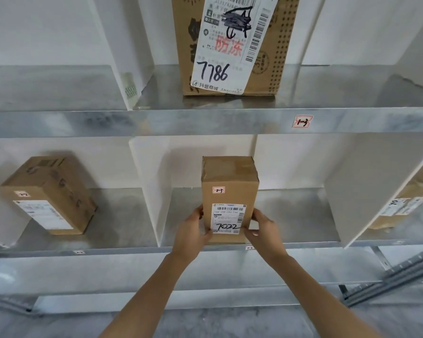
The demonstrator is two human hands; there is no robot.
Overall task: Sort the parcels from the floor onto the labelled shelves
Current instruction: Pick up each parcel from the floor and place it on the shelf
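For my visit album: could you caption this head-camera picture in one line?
The left hand and right hand hold parcel 7022 upright in the lower shelf's middle bay, below parcel 7786.

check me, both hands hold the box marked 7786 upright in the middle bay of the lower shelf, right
Not quite: in the head view the box the left hand and right hand hold is marked 7022; the 7786 box stands on the shelf above.
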